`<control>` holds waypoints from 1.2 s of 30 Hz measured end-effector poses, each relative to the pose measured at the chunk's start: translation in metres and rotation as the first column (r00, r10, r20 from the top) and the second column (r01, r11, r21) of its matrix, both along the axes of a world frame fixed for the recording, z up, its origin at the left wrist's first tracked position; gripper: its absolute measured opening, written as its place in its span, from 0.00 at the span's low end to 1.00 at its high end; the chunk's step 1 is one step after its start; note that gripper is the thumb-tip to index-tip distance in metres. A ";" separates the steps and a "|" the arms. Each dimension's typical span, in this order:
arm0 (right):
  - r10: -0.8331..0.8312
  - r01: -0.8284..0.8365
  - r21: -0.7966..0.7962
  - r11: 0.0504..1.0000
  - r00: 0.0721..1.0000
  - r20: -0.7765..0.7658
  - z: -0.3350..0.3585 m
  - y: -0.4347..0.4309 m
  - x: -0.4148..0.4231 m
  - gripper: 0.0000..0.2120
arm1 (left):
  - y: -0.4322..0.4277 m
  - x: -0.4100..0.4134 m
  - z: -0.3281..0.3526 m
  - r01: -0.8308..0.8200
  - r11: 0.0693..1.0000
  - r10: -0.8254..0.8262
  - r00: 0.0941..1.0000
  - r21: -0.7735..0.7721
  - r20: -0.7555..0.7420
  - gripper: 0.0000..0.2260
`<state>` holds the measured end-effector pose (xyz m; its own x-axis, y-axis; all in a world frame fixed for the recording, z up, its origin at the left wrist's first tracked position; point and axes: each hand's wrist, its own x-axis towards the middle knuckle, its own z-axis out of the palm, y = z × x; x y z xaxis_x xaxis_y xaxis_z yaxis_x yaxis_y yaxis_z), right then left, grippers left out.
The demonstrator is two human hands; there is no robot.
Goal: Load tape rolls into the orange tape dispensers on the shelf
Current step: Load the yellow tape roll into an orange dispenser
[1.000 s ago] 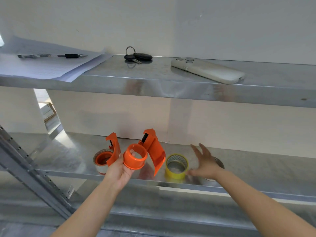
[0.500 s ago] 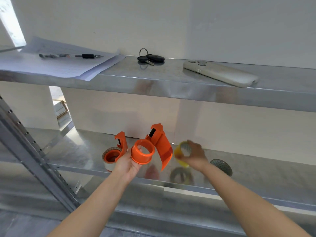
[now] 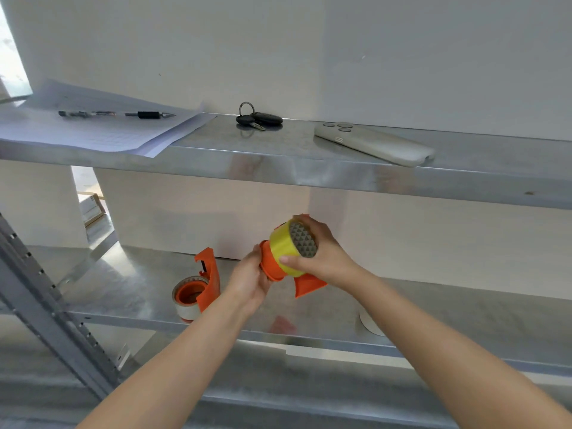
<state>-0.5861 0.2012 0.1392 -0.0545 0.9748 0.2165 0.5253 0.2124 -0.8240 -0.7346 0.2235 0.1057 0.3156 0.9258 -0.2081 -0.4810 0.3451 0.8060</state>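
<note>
Lower shelf (image 3: pixel 130 292) bare at far left and far right — open passage there. Loaded dispenser (image 3: pixel 198 292) stands left of centre; both hands crowd the middle. A pale disc (image 3: pixel 370 326) lies right of centre, possibly a roll — partly hidden. Upper shelf (image 3: pixel 278 171) overhangs, limiting headroom.

Upper shelf (image 3: pixel 278 168), left to right: papers (image 3: pixel 93 131) w/ pen (image 3: pixel 117 114) on top, keys (image 3: pixel 258 119) far-centre, phone (image 3: pixel 371 143) right. Lower shelf (image 3: pixel 123 292): loaded dispenser (image 3: pixel 198 289) stands left of both hands; flat disc (image 3: pixel 370 326) lies near edge, under right forearm. Above lower shelf, centre: left hand (image 3: pixel 247 280) and right hand (image 3: pixel 322 252) meet around second dispenser (image 3: pixel 306 286), tape roll (image 3: pixel 291 252) on its hub.
</note>
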 end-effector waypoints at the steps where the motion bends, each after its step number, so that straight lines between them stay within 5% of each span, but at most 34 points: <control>1: 0.003 -0.004 0.026 1.000 1.000 0.014 -0.002 0.000 -0.002 0.38 | -0.001 0.000 0.000 0.003 1.000 -0.002 1.000 0.012 -0.011 0.20; 6: -0.120 0.096 0.225 0.970 0.988 0.094 -0.011 -0.012 -0.011 0.44 | -0.004 -0.004 0.002 -0.029 0.999 0.032 0.996 0.037 -0.081 0.21; 9: -0.175 0.164 0.379 0.911 0.985 -0.004 -0.009 -0.013 -0.005 0.40 | -0.005 -0.006 0.006 -0.064 0.995 0.073 0.990 0.080 -0.120 0.20; 18: 0.031 -0.030 0.188 0.982 1.000 -0.003 -0.017 -0.017 -0.005 0.38 | -0.013 -0.010 0.012 -0.031 0.990 0.044 0.995 0.140 -0.091 0.19; 24: 0.112 -0.142 0.148 0.979 0.974 0.196 -0.018 -0.013 0.000 0.46 | -0.015 -0.008 0.011 0.010 0.989 -0.003 0.999 0.145 -0.051 0.19; 30: 0.114 -0.182 0.213 0.960 0.948 0.296 -0.027 -0.015 -0.005 0.46 | -0.026 0.000 0.012 0.033 0.998 -0.031 0.999 0.054 -0.035 0.23; 36: 0.070 -0.208 0.310 0.928 0.913 0.402 -0.030 -0.020 0.004 0.48 | -0.032 -0.002 0.016 0.077 0.969 -0.038 0.986 0.234 -0.164 0.25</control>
<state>-0.5818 0.1811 0.1092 -0.3284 0.8212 0.4667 0.7246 0.5359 -0.4333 -0.7367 0.1918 0.1214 0.3508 0.9358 -0.0340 -0.3271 0.1565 0.9319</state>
